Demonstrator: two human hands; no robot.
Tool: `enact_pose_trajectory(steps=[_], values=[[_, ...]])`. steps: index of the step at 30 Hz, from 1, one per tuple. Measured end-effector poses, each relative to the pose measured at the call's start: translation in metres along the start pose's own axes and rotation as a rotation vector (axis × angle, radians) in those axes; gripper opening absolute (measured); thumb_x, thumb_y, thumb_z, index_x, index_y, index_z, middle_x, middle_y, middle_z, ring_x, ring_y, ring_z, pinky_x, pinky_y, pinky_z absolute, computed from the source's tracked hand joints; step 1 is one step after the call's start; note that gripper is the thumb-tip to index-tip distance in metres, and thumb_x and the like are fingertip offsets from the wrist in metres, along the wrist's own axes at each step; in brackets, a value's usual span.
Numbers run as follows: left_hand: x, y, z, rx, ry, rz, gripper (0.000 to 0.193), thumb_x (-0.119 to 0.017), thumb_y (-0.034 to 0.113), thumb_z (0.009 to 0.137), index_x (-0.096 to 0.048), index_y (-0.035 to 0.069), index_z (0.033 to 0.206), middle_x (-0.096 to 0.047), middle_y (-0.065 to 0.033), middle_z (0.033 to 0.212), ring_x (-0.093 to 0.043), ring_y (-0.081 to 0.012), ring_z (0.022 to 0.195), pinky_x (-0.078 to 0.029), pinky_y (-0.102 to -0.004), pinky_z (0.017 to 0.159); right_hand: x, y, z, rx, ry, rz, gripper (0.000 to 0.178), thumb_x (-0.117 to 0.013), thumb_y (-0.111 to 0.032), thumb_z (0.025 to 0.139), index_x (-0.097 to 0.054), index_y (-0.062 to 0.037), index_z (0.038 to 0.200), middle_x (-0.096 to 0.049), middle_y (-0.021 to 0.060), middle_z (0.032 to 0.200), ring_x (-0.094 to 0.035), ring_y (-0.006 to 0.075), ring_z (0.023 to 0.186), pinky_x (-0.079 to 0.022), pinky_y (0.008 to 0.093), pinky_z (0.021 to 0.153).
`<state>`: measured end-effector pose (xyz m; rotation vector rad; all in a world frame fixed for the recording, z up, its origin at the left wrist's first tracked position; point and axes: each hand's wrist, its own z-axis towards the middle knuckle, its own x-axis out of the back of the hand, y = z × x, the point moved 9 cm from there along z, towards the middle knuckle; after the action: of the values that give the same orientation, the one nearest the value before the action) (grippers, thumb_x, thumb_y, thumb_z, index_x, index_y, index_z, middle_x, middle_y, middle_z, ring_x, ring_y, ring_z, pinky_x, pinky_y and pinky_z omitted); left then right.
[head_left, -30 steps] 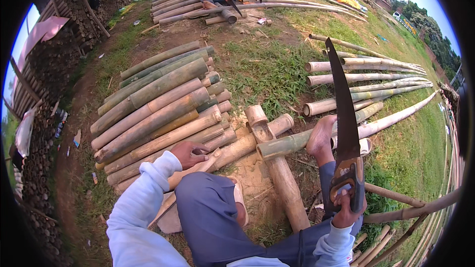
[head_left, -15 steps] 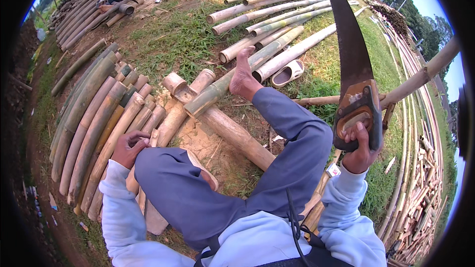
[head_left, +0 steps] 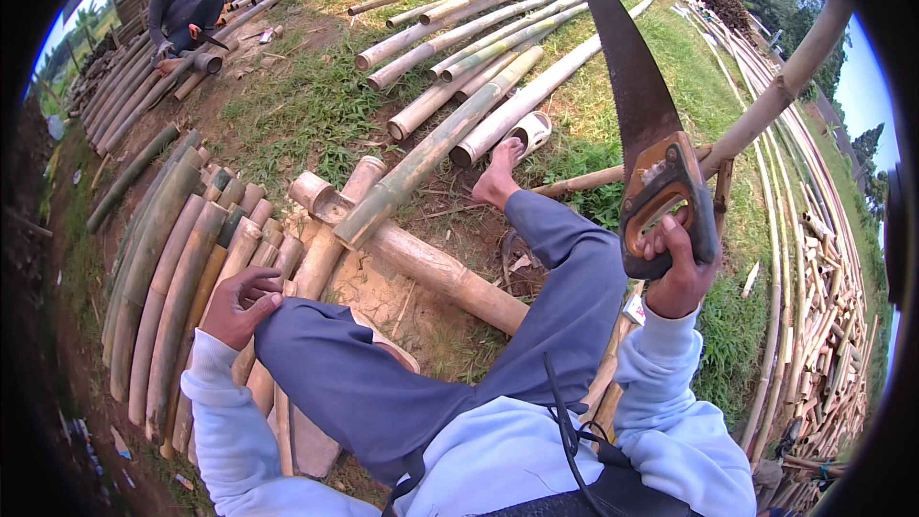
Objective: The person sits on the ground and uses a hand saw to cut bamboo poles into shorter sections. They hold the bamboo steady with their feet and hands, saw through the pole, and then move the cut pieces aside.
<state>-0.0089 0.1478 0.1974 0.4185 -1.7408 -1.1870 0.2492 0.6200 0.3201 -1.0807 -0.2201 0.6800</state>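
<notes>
My right hand point(head_left: 682, 268) is wrapped round the handle of a handsaw point(head_left: 643, 86), whose long curved blade points up and away, off the bamboo. By my left knee, my left hand point(head_left: 244, 306) is empty, its fingers loosely bent and apart. Ahead of me a greenish bamboo pole point(head_left: 431, 158) lies across a thick pale bamboo log point(head_left: 450, 268); its near end sits beside a notched bamboo piece point(head_left: 321, 197). My bare right foot point(head_left: 498, 174) stands to the right of the pole, near a pale clog point(head_left: 532, 130).
Short cut bamboo lengths point(head_left: 182, 297) are stacked at left. Long bamboo poles point(head_left: 479, 33) lie on the grass ahead. A slanted pole point(head_left: 780, 91) stands close to the saw at right, with split offcuts point(head_left: 828, 325) beyond. A co-worker point(head_left: 182, 5) sits far left with a saw.
My right foot has come off the greenish pole and down beside it, near the clog. The view has shifted, bringing more of the co-worker in. The saw stays raised in my right hand.
</notes>
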Motion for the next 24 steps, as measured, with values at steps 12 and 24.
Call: enact_pose_trajectory(steps=[12,24], values=[[-0.037,0.055,0.100,-0.078,0.039,0.691,0.030,-0.075,0.025,0.089,-0.072,0.004,0.110,-0.075,-0.0121,0.091,-0.072,-0.0255,0.084,-0.056,-0.0386,0.078,-0.018,0.053,-0.002,-0.174,-0.038,0.053,0.015,-0.069,-0.008,0.089,-0.058,0.0024,0.091,-0.055,0.0054,0.064,-0.056,0.0148,0.057,-0.046,0.0292,0.057],[-0.189,-0.058,0.311,0.217,-0.085,0.950,0.077,-0.082,0.054,0.078,-0.056,0.003,0.129,-0.068,-0.0164,0.124,-0.067,-0.0328,0.116,-0.055,-0.0432,0.096,0.024,0.103,0.021,-0.149,0.021,0.020,0.018,-0.064,-0.011,0.086,-0.053,0.0032,0.087,-0.052,0.0088,0.065,-0.053,0.0174,0.054,-0.048,0.0336,0.056]])
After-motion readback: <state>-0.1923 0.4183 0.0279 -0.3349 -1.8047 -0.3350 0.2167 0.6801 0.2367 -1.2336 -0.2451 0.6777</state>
